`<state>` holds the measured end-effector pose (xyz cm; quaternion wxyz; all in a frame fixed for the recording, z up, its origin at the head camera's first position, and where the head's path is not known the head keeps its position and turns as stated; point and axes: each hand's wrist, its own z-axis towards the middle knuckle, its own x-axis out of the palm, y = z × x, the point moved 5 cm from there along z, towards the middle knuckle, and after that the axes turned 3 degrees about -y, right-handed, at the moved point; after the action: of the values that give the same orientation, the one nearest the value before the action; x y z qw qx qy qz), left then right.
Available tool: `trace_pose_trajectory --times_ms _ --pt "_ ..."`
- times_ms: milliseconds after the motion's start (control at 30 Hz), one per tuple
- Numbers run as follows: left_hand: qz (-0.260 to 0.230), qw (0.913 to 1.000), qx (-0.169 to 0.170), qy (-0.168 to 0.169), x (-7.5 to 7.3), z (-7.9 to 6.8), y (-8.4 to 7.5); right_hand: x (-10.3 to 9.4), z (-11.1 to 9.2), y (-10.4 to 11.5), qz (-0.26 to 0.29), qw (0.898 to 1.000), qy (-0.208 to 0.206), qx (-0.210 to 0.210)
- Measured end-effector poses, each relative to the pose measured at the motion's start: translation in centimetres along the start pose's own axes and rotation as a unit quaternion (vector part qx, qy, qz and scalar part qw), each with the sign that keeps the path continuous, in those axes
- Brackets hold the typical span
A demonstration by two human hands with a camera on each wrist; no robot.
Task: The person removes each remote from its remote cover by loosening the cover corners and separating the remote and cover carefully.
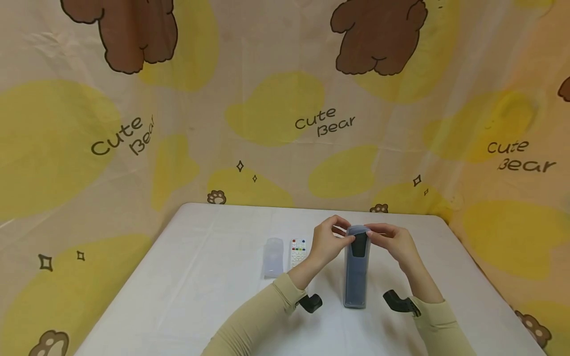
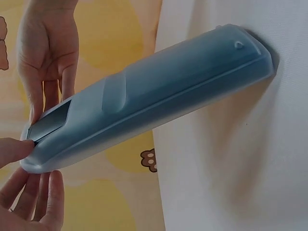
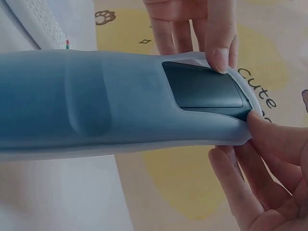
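Note:
A dark remote control [image 1: 358, 245] stands on end over the white table, inside a translucent bluish silicone cover [image 1: 356, 284]. Through an opening near the cover's top, the bare dark back of the remote shows. My left hand [image 1: 327, 242] pinches the top left edge, its thumb at the opening. On the opposite edge, my right hand [image 1: 394, 241] grips the cover's upper corner between thumb and fingers. In the right wrist view, the right thumb [image 3: 276, 134] presses at the cover's end rim, and the left thumb [image 3: 221, 58] lies on the opening's other side. The lower end meets the tabletop in the left wrist view.
Left of my left hand, a white remote [image 1: 297, 249] with coloured buttons lies on the table [image 1: 200, 277], partly hidden by the forearm. Beside it lies another translucent cover [image 1: 273, 257]. A patterned curtain [image 1: 276, 163] hangs behind the table.

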<state>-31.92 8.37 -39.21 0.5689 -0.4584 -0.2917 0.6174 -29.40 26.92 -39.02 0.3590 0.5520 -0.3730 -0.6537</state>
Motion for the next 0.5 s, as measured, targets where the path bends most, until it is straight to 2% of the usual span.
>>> trace_pose_trajectory --times_ms 267,500 --pt "0.004 1.0000 -0.004 0.007 0.05 0.25 0.32 -0.19 0.24 -0.11 0.023 1.000 0.005 0.004" --pt "0.014 0.9998 0.007 0.015 0.05 0.49 0.18 -0.30 0.39 -0.10 0.054 0.998 0.013 0.010"
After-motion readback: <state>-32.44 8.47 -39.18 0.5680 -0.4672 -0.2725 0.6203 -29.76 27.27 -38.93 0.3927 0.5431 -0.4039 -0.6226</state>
